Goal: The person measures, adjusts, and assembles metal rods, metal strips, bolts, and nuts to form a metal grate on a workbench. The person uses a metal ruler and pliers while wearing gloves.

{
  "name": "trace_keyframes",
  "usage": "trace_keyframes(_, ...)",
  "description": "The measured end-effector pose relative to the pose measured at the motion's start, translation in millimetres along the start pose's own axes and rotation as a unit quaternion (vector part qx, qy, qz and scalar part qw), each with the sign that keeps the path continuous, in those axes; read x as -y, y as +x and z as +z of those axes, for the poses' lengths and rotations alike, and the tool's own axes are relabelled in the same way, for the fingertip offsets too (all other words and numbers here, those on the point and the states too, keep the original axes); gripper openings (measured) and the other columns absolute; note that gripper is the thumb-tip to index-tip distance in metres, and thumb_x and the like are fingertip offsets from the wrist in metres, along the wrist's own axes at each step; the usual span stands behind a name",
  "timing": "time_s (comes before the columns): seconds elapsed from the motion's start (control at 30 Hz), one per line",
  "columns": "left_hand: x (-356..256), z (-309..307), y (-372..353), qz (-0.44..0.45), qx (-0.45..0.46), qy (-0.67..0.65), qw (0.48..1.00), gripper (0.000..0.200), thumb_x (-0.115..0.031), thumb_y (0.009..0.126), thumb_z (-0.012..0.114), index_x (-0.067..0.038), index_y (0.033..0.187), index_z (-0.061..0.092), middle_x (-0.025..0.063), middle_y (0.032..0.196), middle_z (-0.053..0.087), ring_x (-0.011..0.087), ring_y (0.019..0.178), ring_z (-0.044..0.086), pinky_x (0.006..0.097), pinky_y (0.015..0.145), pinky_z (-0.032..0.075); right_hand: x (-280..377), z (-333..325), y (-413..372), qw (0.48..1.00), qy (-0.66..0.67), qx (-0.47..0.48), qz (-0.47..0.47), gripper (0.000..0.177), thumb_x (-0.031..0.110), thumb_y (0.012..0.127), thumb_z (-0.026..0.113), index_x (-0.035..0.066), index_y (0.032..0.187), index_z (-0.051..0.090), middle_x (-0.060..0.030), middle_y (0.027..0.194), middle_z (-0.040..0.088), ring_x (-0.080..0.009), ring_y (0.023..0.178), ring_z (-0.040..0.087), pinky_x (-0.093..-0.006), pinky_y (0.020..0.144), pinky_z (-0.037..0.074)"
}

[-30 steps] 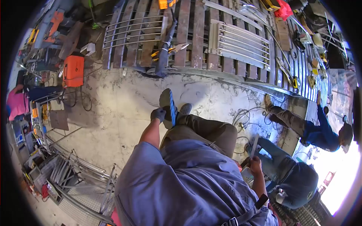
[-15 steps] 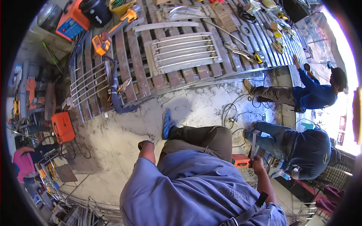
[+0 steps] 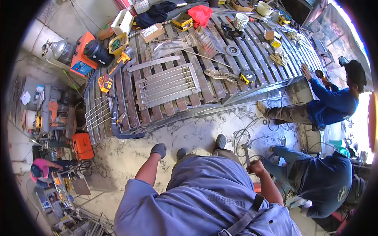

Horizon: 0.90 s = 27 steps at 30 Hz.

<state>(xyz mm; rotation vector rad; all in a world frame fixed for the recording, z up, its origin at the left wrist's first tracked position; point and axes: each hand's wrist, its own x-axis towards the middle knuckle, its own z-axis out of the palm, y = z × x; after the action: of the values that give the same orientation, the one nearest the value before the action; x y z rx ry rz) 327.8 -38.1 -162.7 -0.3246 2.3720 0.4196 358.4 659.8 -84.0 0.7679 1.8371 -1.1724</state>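
Dark printing crosses the back of the camera wearer's blue shirt [image 3: 226, 201], too blurred to read; no other lettering is legible.

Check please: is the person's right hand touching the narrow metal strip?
Touching. The head view shows the right hand closed around the lower end of the metal strip, which sticks up out of the fist.
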Motion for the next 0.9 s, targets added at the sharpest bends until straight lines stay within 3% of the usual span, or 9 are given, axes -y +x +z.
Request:
trace_keyframes(0.03, -19, -3, -5, 0.011, -0.009, -0.004, 1.000, 0.022, -0.022, 0.092, 0.072, -0.013, 0.109, 0.083, 0.0226, 0.114, 0.081, 0.0436, 0.108, 0.077, 0.0532, 0.094, 0.061, 14, -8, 19, 0.996, -0.068, 0.022, -0.046, 0.017, 0.004, 0.098, 0.074, -0.012, 0.104, 0.075, -0.0187, 0.086, 0.078, -0.0251, 0.069, 0.075, -0.0394, 0.063, 0.064)
trace_keyframes(0.1, -63, -17, -20, 0.031, -0.032, -0.013, 0.999, 0.022, -0.025, 0.094, 0.070, -0.012, 0.107, 0.081, 0.0231, 0.112, 0.080, 0.0452, 0.107, 0.076, 0.0545, 0.092, 0.061, 69, -24, 15, 0.987, 0.098, 0.114, -0.060, 0.016, 0.002, 0.097, 0.076, -0.010, 0.106, 0.072, -0.0199, 0.092, 0.079, -0.0268, 0.070, 0.076, -0.0403, 0.065, 0.065)
trace_keyframes(0.17, -96, -20, -34, 0.021, -0.046, -0.042, 0.998, 0.026, -0.032, 0.095, 0.070, -0.011, 0.107, 0.079, 0.0237, 0.111, 0.080, 0.0461, 0.106, 0.076, 0.0546, 0.091, 0.060, 98, -35, 33, 0.977, 0.115, 0.158, -0.087, 0.016, 0.001, 0.095, 0.080, -0.005, 0.105, 0.069, -0.0202, 0.092, 0.079, -0.0279, 0.074, 0.078, -0.0407, 0.067, 0.066)
trace_keyframes(0.43, -154, 22, -96, -0.053, -0.034, -0.116, 0.991, 0.041, -0.035, 0.095, 0.076, -0.004, 0.123, 0.077, 0.0222, 0.120, 0.080, 0.0416, 0.114, 0.076, 0.0498, 0.100, 0.060, 211, -82, 49, 0.934, 0.047, 0.317, -0.160, 0.027, -0.004, 0.091, 0.084, -0.002, 0.112, 0.067, -0.0186, 0.101, 0.082, -0.0252, 0.088, 0.082, -0.0377, 0.076, 0.067)
trace_keyframes(0.6, -155, 55, -141, -0.054, -0.279, -0.201, 0.937, 0.032, -0.033, 0.098, 0.069, -0.006, 0.116, 0.074, 0.0241, 0.123, 0.076, 0.0430, 0.116, 0.072, 0.0520, 0.096, 0.059, 276, -80, 62, 0.923, -0.058, 0.310, -0.223, 0.031, -0.004, 0.088, 0.087, -0.003, 0.113, 0.068, -0.0182, 0.103, 0.083, -0.0243, 0.092, 0.080, -0.0381, 0.081, 0.064)
trace_keyframes(0.63, -147, 50, -140, -0.038, -0.231, -0.166, 0.958, 0.025, -0.030, 0.101, 0.067, -0.007, 0.108, 0.075, 0.0228, 0.111, 0.077, 0.0438, 0.106, 0.073, 0.0540, 0.090, 0.058, 292, -72, 61, 0.920, -0.074, 0.305, -0.234, 0.031, -0.003, 0.088, 0.087, -0.003, 0.112, 0.067, -0.0184, 0.104, 0.082, -0.0245, 0.092, 0.080, -0.0383, 0.081, 0.064)
trace_keyframes(0.77, -193, -12, -162, -0.014, -0.350, -0.232, 0.907, 0.024, -0.024, 0.103, 0.065, -0.004, 0.093, 0.071, 0.0227, 0.091, 0.071, 0.0475, 0.089, 0.070, 0.0539, 0.076, 0.055, 372, -4, 26, 0.877, -0.195, 0.315, -0.306, 0.028, 0.005, 0.091, 0.089, -0.004, 0.106, 0.067, -0.0152, 0.097, 0.078, -0.0215, 0.087, 0.075, -0.0379, 0.078, 0.061)
trace_keyframes(0.83, -225, -55, -172, -0.039, -0.351, -0.329, 0.876, 0.026, -0.024, 0.104, 0.071, -0.003, 0.118, 0.076, 0.0236, 0.111, 0.079, 0.0410, 0.099, 0.079, 0.0468, 0.085, 0.062, 394, 41, 21, 0.848, -0.193, 0.356, -0.342, 0.027, 0.006, 0.093, 0.088, -0.005, 0.106, 0.067, -0.0141, 0.095, 0.077, -0.0203, 0.087, 0.075, -0.0373, 0.076, 0.060)
trace_keyframes(0.9, -256, -98, -181, -0.027, -0.355, -0.389, 0.850, 0.038, -0.028, 0.105, 0.075, -0.001, 0.132, 0.072, 0.0213, 0.115, 0.080, 0.0375, 0.100, 0.080, 0.0439, 0.088, 0.063, 416, 85, -9, 0.828, -0.193, 0.394, -0.350, 0.027, 0.006, 0.093, 0.088, -0.004, 0.107, 0.067, -0.0127, 0.093, 0.077, -0.0200, 0.087, 0.075, -0.0369, 0.076, 0.060)
